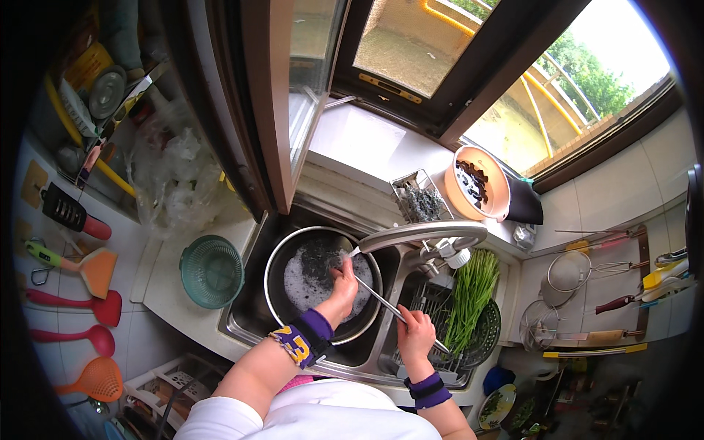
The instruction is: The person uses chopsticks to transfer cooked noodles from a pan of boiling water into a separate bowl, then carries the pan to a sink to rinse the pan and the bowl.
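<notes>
A large round black pan (297, 322) with a pale rim sits in the left sink basin, holding water and white suds. Over its right part is my left hand (344, 289), fingers raised beside the faucet (423, 234) tip and the head of a long-handled metal utensil. What this hand grips, if anything, is unclear. My right hand (416, 333) is closed around the utensil's metal handle (382, 300), which slants down to the right over the basin divider. The utensil's head, near the pan's upper right, is partly hidden by the hand, faucet and water. Both wrists wear purple bands.
Green stalks (470, 297), a dark colander (487, 335) and a metal rack fill the right basin. A teal basket (212, 272) stands on the left counter. A peach basin (498, 181) and wire holder with scouring pads (421, 203) are behind. An open window frame (278, 110) juts toward the sink.
</notes>
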A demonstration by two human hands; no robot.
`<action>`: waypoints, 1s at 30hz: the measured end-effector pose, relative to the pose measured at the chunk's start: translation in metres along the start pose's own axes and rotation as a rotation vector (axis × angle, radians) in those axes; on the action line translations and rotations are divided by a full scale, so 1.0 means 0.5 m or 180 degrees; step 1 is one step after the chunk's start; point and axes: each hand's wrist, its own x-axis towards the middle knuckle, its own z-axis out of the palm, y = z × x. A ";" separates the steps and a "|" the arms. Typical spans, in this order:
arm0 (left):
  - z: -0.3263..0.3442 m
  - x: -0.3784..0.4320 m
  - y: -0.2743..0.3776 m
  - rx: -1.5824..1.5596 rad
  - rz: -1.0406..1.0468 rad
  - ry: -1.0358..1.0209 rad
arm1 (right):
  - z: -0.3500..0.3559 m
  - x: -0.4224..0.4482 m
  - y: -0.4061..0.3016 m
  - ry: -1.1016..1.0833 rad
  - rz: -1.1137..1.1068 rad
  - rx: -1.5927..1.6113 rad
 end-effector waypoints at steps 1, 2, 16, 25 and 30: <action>0.001 -0.012 0.006 -0.0218 -0.0086 -0.0110 | 0.003 0.002 -0.004 0.0010 -0.0019 -0.0023; 0.003 -0.024 0.010 -0.0429 -0.0186 -0.0217 | 0.002 0.001 -0.009 -0.0029 -0.0063 -0.0024; -0.042 0.055 0.063 -0.0662 0.0169 -0.0759 | 0.058 0.000 -0.070 -0.0691 0.0269 0.2128; -0.051 0.006 0.209 -0.0578 0.0908 -0.0798 | 0.138 0.123 -0.145 -0.1104 0.0669 0.3560; -0.045 -0.024 0.259 -0.0213 0.1580 -0.0880 | 0.151 0.209 -0.212 -0.0754 0.0164 0.3752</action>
